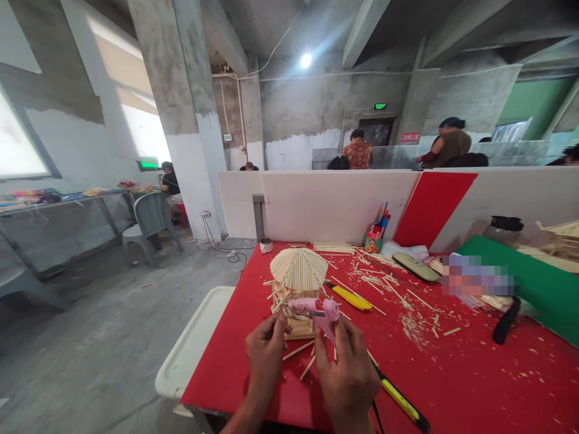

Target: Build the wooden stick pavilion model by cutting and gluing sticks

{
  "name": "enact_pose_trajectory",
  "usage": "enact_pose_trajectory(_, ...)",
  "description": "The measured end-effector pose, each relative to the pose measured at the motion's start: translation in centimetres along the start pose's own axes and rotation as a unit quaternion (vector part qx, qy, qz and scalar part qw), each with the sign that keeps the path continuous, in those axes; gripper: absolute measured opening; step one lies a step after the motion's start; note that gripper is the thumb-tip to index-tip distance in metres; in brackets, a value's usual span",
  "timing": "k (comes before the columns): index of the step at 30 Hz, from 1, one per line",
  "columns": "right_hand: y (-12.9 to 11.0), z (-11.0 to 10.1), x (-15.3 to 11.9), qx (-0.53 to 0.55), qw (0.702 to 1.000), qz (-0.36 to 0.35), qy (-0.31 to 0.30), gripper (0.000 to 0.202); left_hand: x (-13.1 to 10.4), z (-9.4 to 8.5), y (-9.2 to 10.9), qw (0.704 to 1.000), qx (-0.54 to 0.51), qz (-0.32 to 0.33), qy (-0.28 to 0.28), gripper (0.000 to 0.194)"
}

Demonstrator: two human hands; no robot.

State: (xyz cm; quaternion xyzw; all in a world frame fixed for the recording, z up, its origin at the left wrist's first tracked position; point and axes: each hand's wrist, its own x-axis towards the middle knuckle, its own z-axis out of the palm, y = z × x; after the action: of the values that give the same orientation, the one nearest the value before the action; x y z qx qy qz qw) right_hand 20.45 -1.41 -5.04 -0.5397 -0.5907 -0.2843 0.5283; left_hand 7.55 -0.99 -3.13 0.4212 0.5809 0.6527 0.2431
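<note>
My right hand (347,371) is wrapped round the handle of a pink hot glue gun (312,306), its nozzle pointing left. Just below the nozzle tip, my left hand (266,349) is closed in a pinch; whatever sits between its fingertips is too small to make out. Directly behind both hands stands a small house model (301,328) built of thin wooden sticks, with a cone-shaped stick roof (299,269). The glue gun hides part of its wall. Several loose sticks (298,349) lie around its base.
On the red table (452,386) lie a yellow utility knife (351,297), a yellow-black cutter (404,405), wood scraps, a tape roll (266,245), a pen cup (373,241) and a glasses case (415,267). A white partition (316,202) borders the back. A white stool (194,343) stands left.
</note>
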Motion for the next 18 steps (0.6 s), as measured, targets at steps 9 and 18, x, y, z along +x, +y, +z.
enact_pose_trajectory(9,0.07,0.03,0.15,0.001,1.000,0.008,0.008,0.030,0.05,-0.11,-0.48,0.999,-0.037,-0.008,0.001,0.026)
enact_pose_trajectory(18,0.05,0.22,0.31,-0.002,1.000,0.004,0.015,0.029,-0.01,-0.03,0.04,0.998,-0.059,-0.028,0.004,0.027)
